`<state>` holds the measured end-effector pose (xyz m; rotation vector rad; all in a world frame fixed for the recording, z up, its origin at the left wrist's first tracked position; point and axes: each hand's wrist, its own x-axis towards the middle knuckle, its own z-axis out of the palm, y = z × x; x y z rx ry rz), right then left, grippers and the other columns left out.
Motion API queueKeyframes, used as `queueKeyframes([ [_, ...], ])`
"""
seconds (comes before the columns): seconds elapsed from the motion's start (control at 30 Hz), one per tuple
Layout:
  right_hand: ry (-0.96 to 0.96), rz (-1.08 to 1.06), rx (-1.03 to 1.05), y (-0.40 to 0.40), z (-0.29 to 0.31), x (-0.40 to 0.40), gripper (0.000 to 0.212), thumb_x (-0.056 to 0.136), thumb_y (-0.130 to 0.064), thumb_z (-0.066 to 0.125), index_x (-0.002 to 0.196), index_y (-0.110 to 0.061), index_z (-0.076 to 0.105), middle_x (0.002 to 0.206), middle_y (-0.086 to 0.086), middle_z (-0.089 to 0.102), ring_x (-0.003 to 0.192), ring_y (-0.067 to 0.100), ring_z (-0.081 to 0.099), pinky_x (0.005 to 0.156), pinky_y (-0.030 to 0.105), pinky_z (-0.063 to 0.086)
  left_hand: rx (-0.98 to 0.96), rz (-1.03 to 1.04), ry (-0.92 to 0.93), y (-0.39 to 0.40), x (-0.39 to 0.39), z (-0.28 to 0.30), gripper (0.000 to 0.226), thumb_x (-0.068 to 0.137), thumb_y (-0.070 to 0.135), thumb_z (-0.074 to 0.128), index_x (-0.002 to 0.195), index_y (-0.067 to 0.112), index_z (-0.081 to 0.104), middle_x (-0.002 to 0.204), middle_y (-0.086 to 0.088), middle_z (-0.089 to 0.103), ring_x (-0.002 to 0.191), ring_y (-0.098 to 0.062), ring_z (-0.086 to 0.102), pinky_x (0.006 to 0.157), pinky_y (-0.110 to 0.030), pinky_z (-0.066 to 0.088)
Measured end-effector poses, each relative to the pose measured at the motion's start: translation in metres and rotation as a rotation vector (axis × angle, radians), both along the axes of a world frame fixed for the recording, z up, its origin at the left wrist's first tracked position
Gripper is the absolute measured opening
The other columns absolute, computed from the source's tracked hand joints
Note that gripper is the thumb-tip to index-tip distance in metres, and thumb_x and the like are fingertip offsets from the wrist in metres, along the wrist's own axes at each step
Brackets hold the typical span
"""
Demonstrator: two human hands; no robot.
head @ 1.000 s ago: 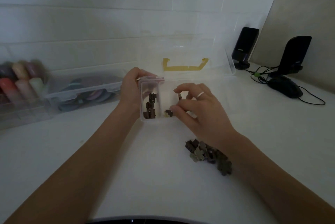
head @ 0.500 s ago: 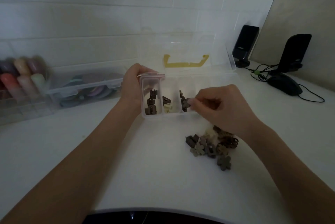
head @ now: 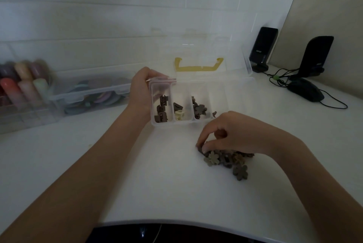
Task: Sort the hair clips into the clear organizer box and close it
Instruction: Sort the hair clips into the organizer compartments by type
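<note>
Clear organizer box (head: 225, 93) on white table (head: 137, 174), lid up, tilted back twd wall. Left hand (head: 140, 93) gripping box's left end, fingers curled round edge. Right hand (head: 229, 134) down on loose pile of hair clips (head: 227, 161) just front-right of box, thumb + fingertips pinching one dark clip at pile's left edge. Three left compartments w/ clips: dark, dark + cream, brown flower types.

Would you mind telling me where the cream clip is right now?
In the head view, the cream clip lies in the organizer's second compartment from the left, just below a dark clip.
</note>
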<state>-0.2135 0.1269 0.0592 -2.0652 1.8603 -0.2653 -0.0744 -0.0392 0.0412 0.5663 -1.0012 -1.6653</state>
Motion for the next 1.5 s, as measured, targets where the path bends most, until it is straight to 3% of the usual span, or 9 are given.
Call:
queueKeyframes([
  [0.27, -0.089, -0.019, -0.304, -0.003, -0.008, 0.010, 0.006, 0.083, -0.032, 0.067, 0.089, -0.033, 0.066, 0.047, -0.010, 0.046, 0.044, 0.006, 0.042, 0.049, 0.015, 0.034, 0.004, 0.013, -0.014, 0.000, -0.001, 0.000, 0.029, 0.066, 0.012, 0.048, 0.039, 0.015, 0.058, 0.048, 0.002, 0.059, 0.049, -0.012, 0.060, 0.066, -0.029, 0.049],
  [0.43, -0.231, -0.005, -0.638, -0.013, -0.011, 0.022, 0.014, 0.080, -0.023, 0.073, 0.092, -0.027, 0.071, 0.082, -0.018, 0.053, 0.064, 0.003, 0.048, 0.059, 0.013, 0.039, 0.041, 0.010, -0.039, 0.004, -0.004, 0.001, 0.031, 0.069, 0.014, 0.048, 0.040, 0.016, 0.058, 0.047, 0.002, 0.057, 0.046, -0.013, 0.055, 0.058, -0.026, 0.044],
  [0.53, -0.113, 0.004, -0.806, -0.024, -0.007, 0.037, 0.008, 0.082, -0.022, 0.069, 0.090, -0.023, 0.068, 0.089, -0.014, 0.061, 0.073, -0.001, 0.048, 0.060, 0.019, 0.045, 0.063, 0.004, -0.049, 0.004, -0.004, 0.000, 0.030, 0.066, 0.017, 0.048, 0.038, 0.019, 0.057, 0.047, 0.003, 0.056, 0.048, -0.013, 0.053, 0.057, -0.026, 0.042],
  [0.67, 0.086, -0.030, -0.925, -0.048, -0.003, 0.052, 0.009, 0.080, -0.018, 0.069, 0.081, -0.017, 0.060, 0.084, -0.005, 0.063, 0.076, 0.013, 0.052, 0.051, 0.025, 0.042, 0.028, -0.015, -0.088, 0.003, -0.003, -0.003, 0.017, 0.061, 0.023, 0.048, 0.048, 0.019, 0.058, 0.051, 0.003, 0.056, 0.049, -0.013, 0.051, 0.054, -0.026, 0.038],
  [0.93, 0.021, 0.078, -0.818, -0.056, -0.020, 0.034, 0.012, 0.082, -0.023, 0.066, 0.092, -0.019, 0.072, 0.107, -0.002, 0.063, 0.090, 0.017, 0.054, 0.075, 0.026, 0.043, 0.089, -0.044, -0.086, -0.001, -0.003, -0.002, 0.014, 0.058, 0.025, 0.053, 0.050, 0.015, 0.059, 0.051, 0.000, 0.059, 0.053, -0.017, 0.053, 0.056, -0.026, 0.040],
  [1.1, -0.224, -0.058, -0.845, -0.031, -0.003, 0.016, 0.010, 0.084, -0.020, 0.066, 0.091, -0.020, 0.073, 0.079, -0.010, 0.065, 0.066, 0.004, 0.054, 0.060, 0.010, 0.040, 0.052, 0.039, -0.116, -0.001, -0.003, -0.003, 0.009, 0.051, 0.022, 0.054, 0.046, 0.016, 0.060, 0.054, 0.001, 0.061, 0.067, -0.018, 0.056, 0.071, -0.032, 0.044],
  [1.2, -0.375, -0.072, -0.697, -0.007, -0.002, -0.001, 0.011, 0.083, -0.018, 0.069, 0.092, -0.022, 0.074, 0.056, -0.015, 0.059, 0.047, 0.005, 0.046, 0.051, 0.008, 0.034, 0.057, 0.030, -0.094, -0.002, -0.003, -0.002, 0.012, 0.053, 0.021, 0.054, 0.044, 0.017, 0.060, 0.051, 0.002, 0.062, 0.064, -0.017, 0.057, 0.075, -0.034, 0.044],
  [1.37, -0.262, -0.056, -0.229, 0.018, -0.011, -0.023, 0.023, 0.075, -0.042, 0.070, 0.098, -0.042, 0.070, 0.049, -0.007, 0.046, 0.044, 0.007, 0.035, 0.051, 0.023, 0.034, 0.058, 0.024, -0.089, -0.003, -0.004, -0.002, 0.014, 0.053, 0.019, 0.053, 0.041, 0.017, 0.060, 0.049, 0.003, 0.061, 0.058, -0.015, 0.058, 0.070, -0.030, 0.046],
  [1.5, -0.082, -0.093, -0.146, 0.019, -0.008, -0.028, 0.021, 0.081, -0.036, 0.063, 0.098, -0.047, 0.069, 0.049, -0.009, 0.049, 0.045, 0.005, 0.039, 0.053, 0.025, 0.038, 0.057, 0.012, -0.067, -0.003, -0.004, -0.001, 0.022, 0.061, 0.017, 0.051, 0.042, 0.016, 0.060, 0.048, 0.003, 0.060, 0.058, -0.014, 0.058, 0.076, -0.032, 0.045],
])
